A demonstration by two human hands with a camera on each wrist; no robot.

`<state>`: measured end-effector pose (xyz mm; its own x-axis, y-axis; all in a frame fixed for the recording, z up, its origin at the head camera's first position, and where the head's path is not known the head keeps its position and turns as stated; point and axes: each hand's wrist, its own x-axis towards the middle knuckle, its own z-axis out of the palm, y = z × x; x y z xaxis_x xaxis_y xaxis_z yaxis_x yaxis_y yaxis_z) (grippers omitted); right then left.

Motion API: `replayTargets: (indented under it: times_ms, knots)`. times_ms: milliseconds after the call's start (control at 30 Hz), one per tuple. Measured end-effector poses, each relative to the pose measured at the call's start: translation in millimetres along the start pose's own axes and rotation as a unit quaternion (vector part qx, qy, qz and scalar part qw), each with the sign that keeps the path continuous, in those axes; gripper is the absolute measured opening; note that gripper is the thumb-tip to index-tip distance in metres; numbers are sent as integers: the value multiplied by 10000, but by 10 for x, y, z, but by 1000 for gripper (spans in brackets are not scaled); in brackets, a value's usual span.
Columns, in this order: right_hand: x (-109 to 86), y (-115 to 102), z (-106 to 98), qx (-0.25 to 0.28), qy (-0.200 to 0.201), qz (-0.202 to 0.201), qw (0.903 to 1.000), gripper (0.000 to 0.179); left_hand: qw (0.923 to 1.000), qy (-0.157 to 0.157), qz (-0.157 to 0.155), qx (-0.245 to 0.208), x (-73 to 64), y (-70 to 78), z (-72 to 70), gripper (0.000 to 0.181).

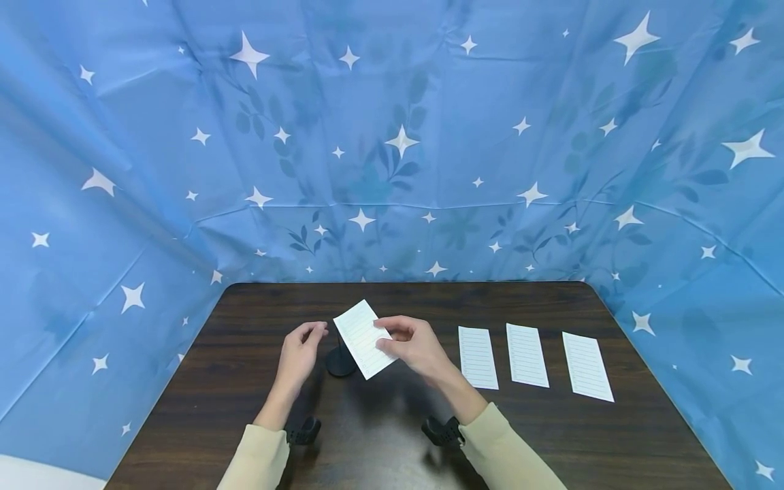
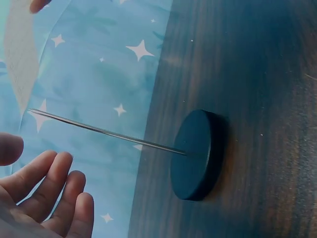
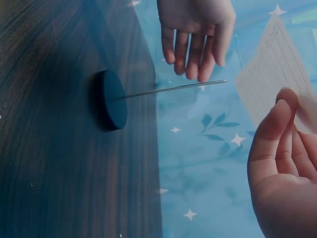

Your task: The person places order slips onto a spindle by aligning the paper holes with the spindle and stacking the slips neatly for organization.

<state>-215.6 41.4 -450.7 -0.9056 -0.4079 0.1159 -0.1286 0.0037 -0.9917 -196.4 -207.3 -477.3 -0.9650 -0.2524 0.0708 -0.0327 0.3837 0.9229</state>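
My right hand (image 1: 418, 346) pinches a white, ruled paper slip (image 1: 365, 339) near the thin, silvery metal spike (image 3: 173, 89); best centre it level overhead; left hand (image 1: 301, 354) relaxed, empty.

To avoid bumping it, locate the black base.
In the head view, the black base appears on the table, left of centre, between left hand and held slip.

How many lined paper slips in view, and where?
4: the held slip, pinched in the right hand; on the table to its right, a left slip, middle slip and right slip. Any stacked underneath would be hidden.
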Motion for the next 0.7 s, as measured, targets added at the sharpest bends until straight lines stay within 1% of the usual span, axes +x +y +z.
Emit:
replayTargets:
  times_ms: [167, 367, 567, 700]
  knots:
    - [21, 13, 19, 40, -51, -34, 10000, 36, 9998, -43, -41, -164, 24, 44, -1, 39]
    - [37, 11, 62, 143, -160, -92, 9997, 36, 9995, 16, -119, -276, 57, 96, 21, 41]
    - [63, 45, 85, 153, -194, -79, 9997, 35, 9986, 122, -102, -497, 78, 132, 28, 37]
    - [77, 67, 89, 170, -198, -6, 9997, 35, 9985, 166, -105, -509, 79, 145, 32, 34]
